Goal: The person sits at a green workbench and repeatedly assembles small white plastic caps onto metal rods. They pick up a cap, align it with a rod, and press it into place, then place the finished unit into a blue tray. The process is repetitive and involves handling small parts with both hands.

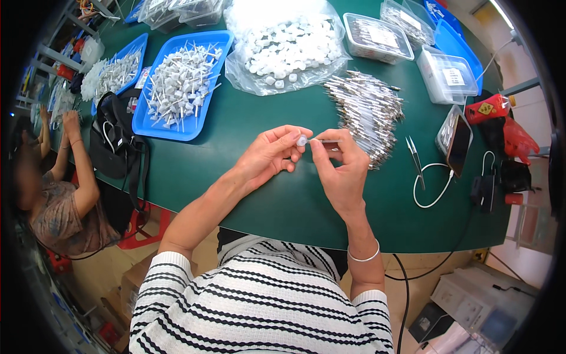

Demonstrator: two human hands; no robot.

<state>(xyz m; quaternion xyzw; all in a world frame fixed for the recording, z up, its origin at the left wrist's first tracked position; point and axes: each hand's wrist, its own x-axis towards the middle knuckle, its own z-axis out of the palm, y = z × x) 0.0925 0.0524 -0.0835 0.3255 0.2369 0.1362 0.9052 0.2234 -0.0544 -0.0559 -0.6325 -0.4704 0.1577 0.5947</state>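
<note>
Over the green table my left hand (272,154) pinches a small white plastic cap (302,141) between thumb and forefinger. Close beside it, my right hand (342,168) is closed on a thin metal rod (328,141), its tip pointing at the cap; I cannot tell whether the two are joined. Past my right hand lies a heap of similar thin rods (368,112) with white and metal parts. Loose white caps (292,50) fill an opened clear plastic bag (253,82) farther back. In a blue tray (203,118) to the left are many caps with rods fitted (180,85).
Tweezers (416,158) and a white cable (433,203) lie at the right, near a phone (458,144) on a clear box. Lidded plastic boxes (377,38) stand at the back right. A black backpack (109,138) rests at the left edge, near another person (65,194) working.
</note>
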